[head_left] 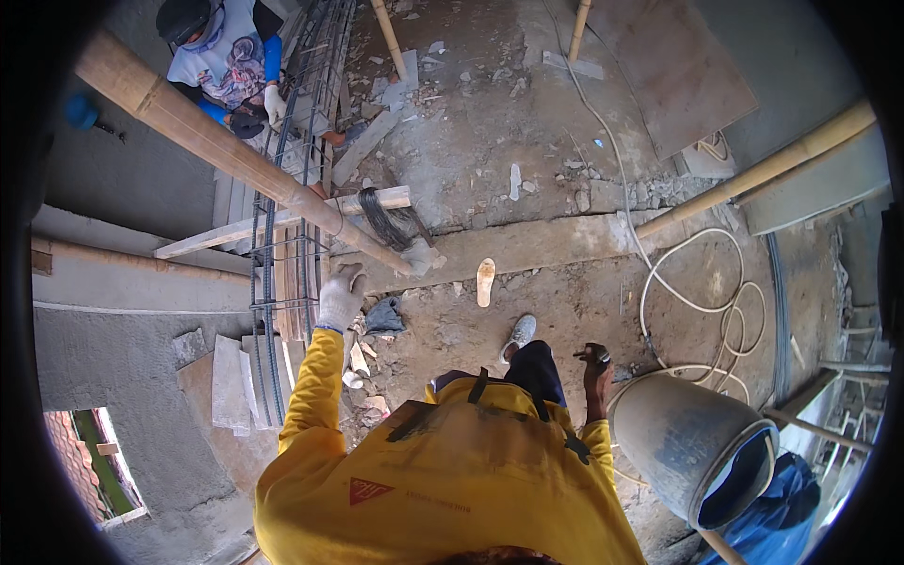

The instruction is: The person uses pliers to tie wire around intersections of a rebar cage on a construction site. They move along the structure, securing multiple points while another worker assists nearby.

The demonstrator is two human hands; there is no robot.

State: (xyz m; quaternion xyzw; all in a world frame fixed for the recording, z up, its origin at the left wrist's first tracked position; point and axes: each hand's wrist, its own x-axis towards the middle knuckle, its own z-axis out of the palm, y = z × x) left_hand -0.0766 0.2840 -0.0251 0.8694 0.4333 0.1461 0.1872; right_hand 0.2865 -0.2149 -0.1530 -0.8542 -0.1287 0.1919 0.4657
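Observation:
My left hand (pixel 341 297), in a pale knitted glove, reaches forward beside a long cage of steel rebar (pixel 269 325). Its fingers are loosely bent and somewhat apart, and nothing shows in them. Ahead of it, a bundle of dark thin wire (pixel 379 218) hangs over a wooden plank (pixel 330 209). My right hand (pixel 597 375) hangs low at my right side, closed around a small dark object whose kind is unclear. Across the rebar, a co-worker (pixel 226 61) sits or crouches at the far left, one white-gloved hand (pixel 274 105) at the cage.
A thick bamboo pole (pixel 217 151) slants across the left. Broken rubble and a dark crumpled bag (pixel 384 317) lie near my left hand. A pale insole (pixel 485 282) lies ahead. At right are a coiled hose (pixel 702 309), a large drum (pixel 692 443) and a blue tarp (pixel 786 504).

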